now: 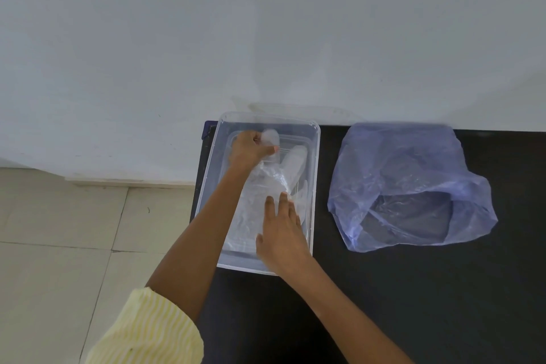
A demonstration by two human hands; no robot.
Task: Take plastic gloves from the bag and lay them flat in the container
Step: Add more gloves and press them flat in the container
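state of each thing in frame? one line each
left hand: fingers closed, pinching a glove fingertip.
right hand: open, palm flat, pressing the glove cuff.
glove: in the container, mostly spread flat.
container: open, no lid.
bag: mouth open, lying on the table.

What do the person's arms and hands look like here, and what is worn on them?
Both hands are bare: the left hand and the right hand wear no gloves, rings or watch. The left arm has a pale yellow sleeve with fine white stripes, pushed up past the elbow. The right forearm is uncovered; no sleeve shows.
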